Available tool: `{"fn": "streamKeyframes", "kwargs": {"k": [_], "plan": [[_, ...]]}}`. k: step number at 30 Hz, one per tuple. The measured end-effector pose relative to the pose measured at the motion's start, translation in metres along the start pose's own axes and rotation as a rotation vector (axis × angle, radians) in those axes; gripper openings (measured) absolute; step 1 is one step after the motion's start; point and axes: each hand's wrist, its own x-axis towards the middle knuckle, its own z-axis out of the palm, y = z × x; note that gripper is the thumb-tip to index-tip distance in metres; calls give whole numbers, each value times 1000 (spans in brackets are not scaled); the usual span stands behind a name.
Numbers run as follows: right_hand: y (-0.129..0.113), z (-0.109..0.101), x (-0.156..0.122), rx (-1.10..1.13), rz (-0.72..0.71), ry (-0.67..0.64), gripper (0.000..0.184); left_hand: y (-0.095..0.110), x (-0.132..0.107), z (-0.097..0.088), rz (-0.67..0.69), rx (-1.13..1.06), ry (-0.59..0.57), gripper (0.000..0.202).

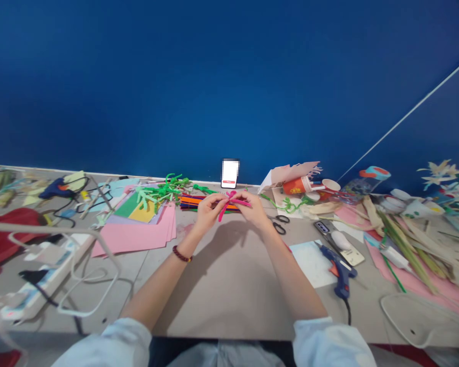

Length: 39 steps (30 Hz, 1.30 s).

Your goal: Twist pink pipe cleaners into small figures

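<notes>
Pink pipe cleaners (231, 199), bent and crossed into a shape with several arms, are held up over the table between my two hands. My left hand (210, 210) pinches them from the left, a beaded bracelet on its wrist. From the right, my right hand (253, 209) has its fingers closed on another part of the same pipe cleaners. Just behind my hands lies a bundle of orange, purple and other coloured pipe cleaners (190, 203), partly covered by them. Black-handled scissors (280, 224) rest on the table right of my right hand.
A phone (230, 174) stands upright against the blue wall. Green pipe cleaner pieces (168, 188) and pink paper sheets (133, 237) lie left, near a power strip (48, 280). On the right are a blue glue gun (342, 272), another phone (323, 228) and a red paper cup (295, 185).
</notes>
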Motion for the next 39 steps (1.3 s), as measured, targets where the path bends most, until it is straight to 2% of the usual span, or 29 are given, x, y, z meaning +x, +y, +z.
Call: {"fn": "streamKeyframes", "kwargs": {"k": [4,8,11,16,19,21,23,28,32,36,39], "plan": [[0,2,0,-130,-49,38,11,0,1,-1,-18,-7,0,17],[0,1,0,-203,-141,24,16,2,3,-1,-89,-56,13,19],[-3,0,-1,-220,-214,-11,17,2,5,-3,-171,-121,-4,22],[-10,1,-3,-184,-287,-56,10,4,8,-6,-234,-239,-40,25],[-12,3,-3,-155,-255,-58,9,5,9,-7,-272,-267,-82,23],[-13,2,-2,-144,-217,-50,9,6,8,-6,-269,-243,-57,21],[-14,1,-2,-121,-203,-31,9,6,7,-6,-232,-192,-30,18],[-19,0,-3,-59,-145,21,11,4,2,-3,-89,-67,-60,19],[-20,4,-3,1,-18,69,14,3,2,-1,-134,-90,-71,21],[-19,6,-3,16,-19,83,17,5,3,-1,-152,-92,-81,23],[-18,6,-3,96,44,61,18,5,4,-2,-130,-71,-80,21]]}}
